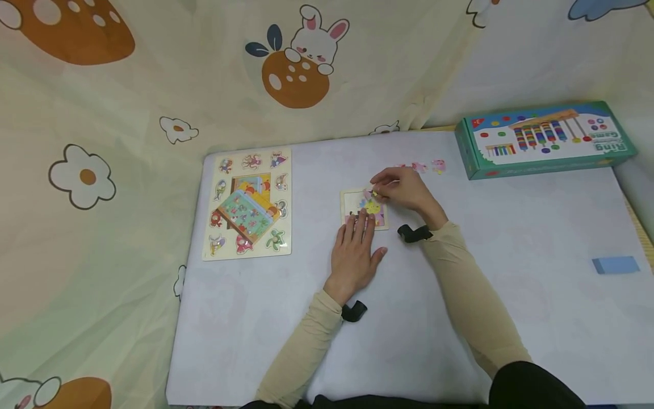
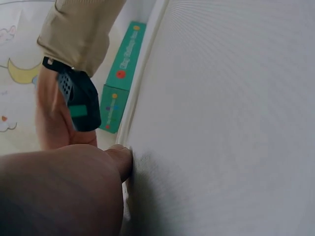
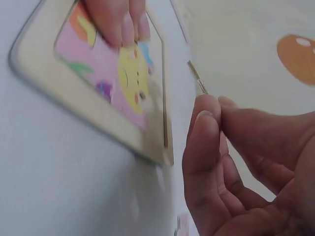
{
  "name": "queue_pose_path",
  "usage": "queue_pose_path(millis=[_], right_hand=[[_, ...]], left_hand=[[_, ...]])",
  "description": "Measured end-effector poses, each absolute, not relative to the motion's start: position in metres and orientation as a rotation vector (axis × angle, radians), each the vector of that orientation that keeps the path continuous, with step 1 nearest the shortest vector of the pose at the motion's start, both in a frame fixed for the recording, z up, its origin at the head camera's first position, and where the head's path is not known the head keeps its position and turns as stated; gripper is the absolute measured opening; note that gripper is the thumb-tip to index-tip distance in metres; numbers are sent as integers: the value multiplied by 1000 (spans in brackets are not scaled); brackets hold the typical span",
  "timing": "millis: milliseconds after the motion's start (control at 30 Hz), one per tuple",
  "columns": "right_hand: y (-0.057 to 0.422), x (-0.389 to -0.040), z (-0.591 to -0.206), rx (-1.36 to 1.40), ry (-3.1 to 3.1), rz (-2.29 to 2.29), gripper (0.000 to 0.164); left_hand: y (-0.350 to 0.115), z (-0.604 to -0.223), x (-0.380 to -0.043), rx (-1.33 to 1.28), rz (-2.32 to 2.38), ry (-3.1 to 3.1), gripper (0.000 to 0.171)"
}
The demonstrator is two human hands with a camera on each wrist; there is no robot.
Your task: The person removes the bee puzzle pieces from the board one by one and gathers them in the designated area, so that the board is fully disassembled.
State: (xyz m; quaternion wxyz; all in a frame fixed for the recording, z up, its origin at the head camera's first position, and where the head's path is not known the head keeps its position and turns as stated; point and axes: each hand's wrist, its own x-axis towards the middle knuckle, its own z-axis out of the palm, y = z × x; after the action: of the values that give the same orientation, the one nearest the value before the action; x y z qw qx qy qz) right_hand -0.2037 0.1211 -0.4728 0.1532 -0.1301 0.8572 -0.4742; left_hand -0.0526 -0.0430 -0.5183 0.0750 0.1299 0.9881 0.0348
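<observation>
A small wooden jigsaw board [image 1: 344,199] lies on the white table, partly filled with pink and yellow picture pieces. My left hand [image 1: 353,258] rests on its lower part, fingers straight and fingertips on the pieces. Above the board's upper right corner, my right hand [image 1: 405,188] pinches a thin puzzle piece [image 3: 198,77] between thumb and fingers. In the right wrist view that piece is seen edge-on, apart from the board, so its picture is hidden. Loose pink pieces [image 1: 438,166] lie behind the right hand.
At the left, a larger board [image 1: 247,253] with animal figures carries two small picture boards [image 1: 248,215], one overlapping the other. A green toy box [image 1: 546,142] stands at the back right. A blue block [image 1: 615,264] lies near the right edge. Patterned cloth [image 1: 204,74] hangs behind.
</observation>
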Motion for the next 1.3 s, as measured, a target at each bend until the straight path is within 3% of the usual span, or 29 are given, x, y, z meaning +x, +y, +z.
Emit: queue_pose_path(millis=[600, 1300], right_hand=[[172, -199, -484, -136, 2513, -1439, 36], [177, -200, -486, -346, 2735, -1065, 35]], left_hand=[[-42, -519, -53, 387, 136, 2960, 81], [-44, -520, -52, 404, 164, 2976, 80]])
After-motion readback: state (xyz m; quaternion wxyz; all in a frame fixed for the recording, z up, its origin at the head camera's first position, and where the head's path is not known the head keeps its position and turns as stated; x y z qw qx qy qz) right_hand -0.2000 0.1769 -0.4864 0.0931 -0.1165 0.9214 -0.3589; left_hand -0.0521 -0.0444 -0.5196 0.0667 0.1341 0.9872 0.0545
